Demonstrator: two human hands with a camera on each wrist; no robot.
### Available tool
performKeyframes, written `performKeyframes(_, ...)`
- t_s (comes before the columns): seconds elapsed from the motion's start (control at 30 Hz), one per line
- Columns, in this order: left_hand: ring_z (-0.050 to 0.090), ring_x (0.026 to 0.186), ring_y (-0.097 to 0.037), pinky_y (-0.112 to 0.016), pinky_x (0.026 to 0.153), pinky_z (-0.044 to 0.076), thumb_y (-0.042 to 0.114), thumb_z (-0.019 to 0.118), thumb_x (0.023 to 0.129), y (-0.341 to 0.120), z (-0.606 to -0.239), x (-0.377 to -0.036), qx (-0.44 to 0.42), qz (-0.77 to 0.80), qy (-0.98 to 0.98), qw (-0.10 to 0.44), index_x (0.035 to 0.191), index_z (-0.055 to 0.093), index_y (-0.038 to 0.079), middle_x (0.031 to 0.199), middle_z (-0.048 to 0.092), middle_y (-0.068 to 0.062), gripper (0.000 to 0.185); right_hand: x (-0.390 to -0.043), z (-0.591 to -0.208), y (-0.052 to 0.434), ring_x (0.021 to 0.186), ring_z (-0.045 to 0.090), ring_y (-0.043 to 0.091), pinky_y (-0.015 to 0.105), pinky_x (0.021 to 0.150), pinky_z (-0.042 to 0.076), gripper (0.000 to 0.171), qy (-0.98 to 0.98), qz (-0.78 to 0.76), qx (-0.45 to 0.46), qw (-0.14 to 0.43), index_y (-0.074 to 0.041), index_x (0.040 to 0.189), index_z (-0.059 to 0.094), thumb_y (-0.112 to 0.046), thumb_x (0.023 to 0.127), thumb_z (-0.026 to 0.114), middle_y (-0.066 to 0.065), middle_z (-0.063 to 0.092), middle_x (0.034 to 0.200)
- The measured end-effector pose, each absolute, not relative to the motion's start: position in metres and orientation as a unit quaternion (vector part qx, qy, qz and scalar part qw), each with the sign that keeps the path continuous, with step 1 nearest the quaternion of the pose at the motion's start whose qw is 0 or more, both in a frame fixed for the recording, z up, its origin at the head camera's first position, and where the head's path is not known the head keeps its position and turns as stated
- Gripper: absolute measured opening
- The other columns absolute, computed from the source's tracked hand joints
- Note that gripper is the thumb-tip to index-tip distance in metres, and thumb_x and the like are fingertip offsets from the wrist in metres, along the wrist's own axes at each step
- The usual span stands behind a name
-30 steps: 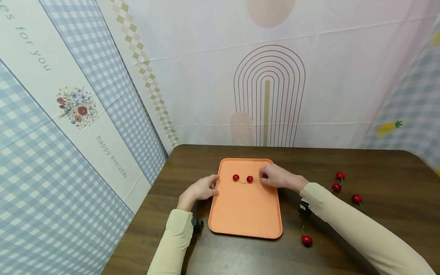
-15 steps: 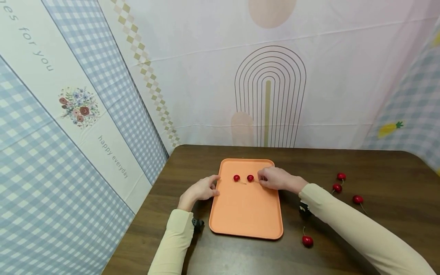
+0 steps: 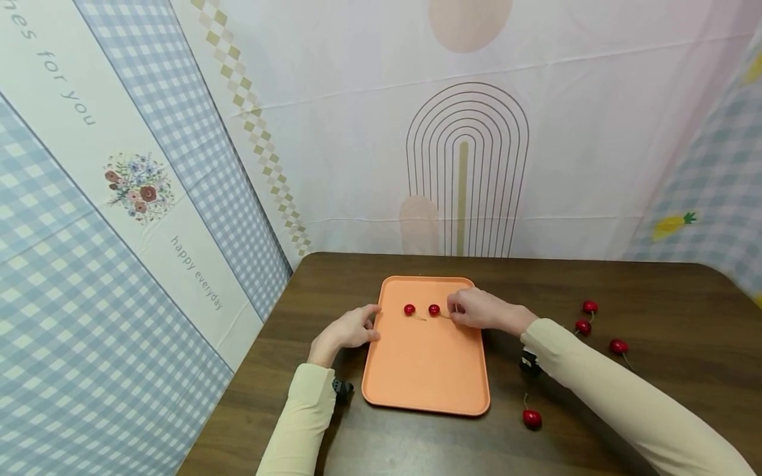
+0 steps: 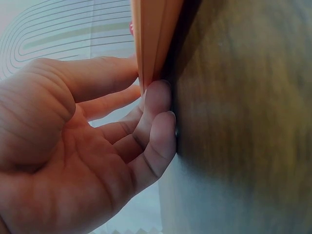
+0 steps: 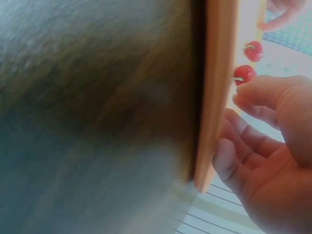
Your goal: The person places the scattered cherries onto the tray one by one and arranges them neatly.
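Observation:
An orange tray point(image 3: 423, 363) lies in the middle of a dark wooden table point(image 3: 655, 291). Two red cherries sit on its far part, the left cherry point(image 3: 409, 309) and the right cherry point(image 3: 434, 309). My right hand point(image 3: 452, 311) reaches over the tray's right rim, and its thumb and forefinger pinch the end of the right cherry's stem point(image 3: 443, 316). The right wrist view shows those fingertips point(image 5: 235, 97) just below that cherry point(image 5: 243, 74). My left hand point(image 3: 372, 320) rests on the table with relaxed fingers against the tray's left rim point(image 4: 148, 44).
Several more cherries lie loose on the table to the right: a far pair point(image 3: 590, 306), point(image 3: 583, 326), one further right point(image 3: 618, 346), and one near the tray's front right corner point(image 3: 532, 418). Patterned cloth walls close in the left, back and right sides.
Almost nothing: both hands and both cherries on the tray keep their places; only the head view has drifted slightly.

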State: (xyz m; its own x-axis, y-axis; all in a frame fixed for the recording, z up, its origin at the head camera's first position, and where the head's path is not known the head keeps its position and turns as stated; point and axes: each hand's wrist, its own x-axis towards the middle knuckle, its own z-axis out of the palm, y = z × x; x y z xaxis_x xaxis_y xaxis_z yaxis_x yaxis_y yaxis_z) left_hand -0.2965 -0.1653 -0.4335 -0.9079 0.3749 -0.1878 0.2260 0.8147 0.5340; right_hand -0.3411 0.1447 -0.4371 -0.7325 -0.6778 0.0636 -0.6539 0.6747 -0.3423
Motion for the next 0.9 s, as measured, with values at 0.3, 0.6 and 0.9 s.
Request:
performKeyframes(0.3, 0.051, 0.069, -0.015, -0.028, 0.065, 0.041, 0.014, 0.068, 0.092, -0.165, -0.430, -0.296, 0.153, 0.259, 0.943, 0.147, 0.146, 0.043, 0.006, 0.082, 0.057, -0.003, 0.059, -0.325, -0.410, 0.159, 0.065, 0.047, 0.007, 0.023, 0.059, 0.042, 0.008, 0.911, -0.187, -0.367, 0.006, -0.014, 0.086, 0.063, -0.007, 0.089, 0.063, -0.004, 0.056, 0.077)
performKeyframes(0.6, 0.051, 0.067, -0.015, -0.028, 0.063, 0.041, 0.014, 0.066, 0.093, -0.164, -0.427, -0.296, 0.151, 0.258, 0.943, 0.149, 0.146, 0.043, 0.007, 0.082, 0.057, -0.004, 0.059, -0.303, -0.397, 0.180, 0.065, 0.049, 0.003, 0.021, 0.060, 0.044, 0.005, 0.908, -0.186, -0.374, 0.010, -0.012, 0.094, 0.067, -0.011, 0.092, 0.062, -0.004, 0.059, 0.082)
performKeyframes(0.9, 0.051, 0.067, -0.015, -0.028, 0.064, 0.041, 0.015, 0.066, 0.093, -0.164, -0.430, -0.296, 0.148, 0.262, 0.941, 0.153, 0.146, 0.043, 0.008, 0.081, 0.057, -0.004, 0.059, -0.276, -0.396, 0.200, 0.067, 0.049, 0.004, 0.021, 0.060, 0.046, 0.011, 0.913, -0.204, -0.351, 0.049, -0.013, 0.102, 0.070, -0.018, 0.093, 0.066, -0.007, 0.059, 0.084)
